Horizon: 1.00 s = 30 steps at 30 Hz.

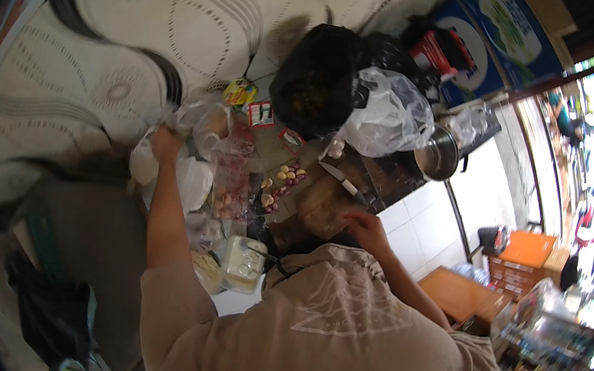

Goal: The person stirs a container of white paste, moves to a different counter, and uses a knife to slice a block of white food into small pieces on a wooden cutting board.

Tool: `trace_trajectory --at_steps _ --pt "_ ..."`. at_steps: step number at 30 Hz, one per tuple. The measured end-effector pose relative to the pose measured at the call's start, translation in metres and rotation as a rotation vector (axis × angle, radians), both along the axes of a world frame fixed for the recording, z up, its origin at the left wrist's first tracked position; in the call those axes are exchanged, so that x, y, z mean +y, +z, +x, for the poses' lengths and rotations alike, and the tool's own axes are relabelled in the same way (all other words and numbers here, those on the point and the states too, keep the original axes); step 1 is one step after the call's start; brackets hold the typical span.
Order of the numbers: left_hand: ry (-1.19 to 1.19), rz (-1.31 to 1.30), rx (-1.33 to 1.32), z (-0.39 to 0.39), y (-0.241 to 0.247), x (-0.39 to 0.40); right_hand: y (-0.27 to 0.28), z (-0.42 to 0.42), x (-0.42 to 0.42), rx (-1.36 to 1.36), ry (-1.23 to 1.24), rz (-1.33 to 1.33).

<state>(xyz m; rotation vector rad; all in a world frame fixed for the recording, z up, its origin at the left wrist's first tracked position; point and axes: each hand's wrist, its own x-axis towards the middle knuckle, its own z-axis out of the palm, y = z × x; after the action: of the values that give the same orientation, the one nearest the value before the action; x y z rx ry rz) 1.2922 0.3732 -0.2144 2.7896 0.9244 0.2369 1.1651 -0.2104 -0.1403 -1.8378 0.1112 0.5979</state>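
Note:
My left hand (pixel 166 144) reaches far left, its fingers curled at the top of a white plastic bag (pixel 143 164); the fingertips are blurred. My right hand (pixel 369 232) hovers by the near edge of a brown wooden cutting board (pixel 323 205), holding nothing, fingers loosely bent and apart. A knife (pixel 343 178) with a pale handle rests across the board's far part, blade towards the left. Left of the board lie peeled garlic cloves (pixel 291 173), small purple shallots (pixel 283 190) and unpeeled garlic (pixel 267 200). Another garlic bulb (pixel 335 148) sits beyond the knife.
Black plastic bags (pixel 315 82), a clear plastic bag (pixel 388 115) and a metal pot (pixel 437 154) stand at the back. Seasoning packets (pixel 261 115) lie near the patterned wall covering (pixel 122 44). Close to my body is a lidded plastic tub (pixel 243 264). White floor tiles (pixel 413 220) show at right.

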Motion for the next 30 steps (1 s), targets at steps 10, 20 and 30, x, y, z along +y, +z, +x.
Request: trace_trajectory --at_steps 10,20,30 --pt "-0.27 -0.127 -0.74 -0.037 0.091 -0.008 -0.011 -0.014 -0.007 -0.152 -0.148 -0.009" --pt "-0.426 -0.768 -0.864 -0.131 0.228 -0.103 0.02 -0.017 -0.001 -0.213 -0.031 0.05" --pt "-0.301 -1.284 -0.365 -0.192 0.108 -0.302 0.016 -0.042 -0.025 -0.126 0.006 -0.11"
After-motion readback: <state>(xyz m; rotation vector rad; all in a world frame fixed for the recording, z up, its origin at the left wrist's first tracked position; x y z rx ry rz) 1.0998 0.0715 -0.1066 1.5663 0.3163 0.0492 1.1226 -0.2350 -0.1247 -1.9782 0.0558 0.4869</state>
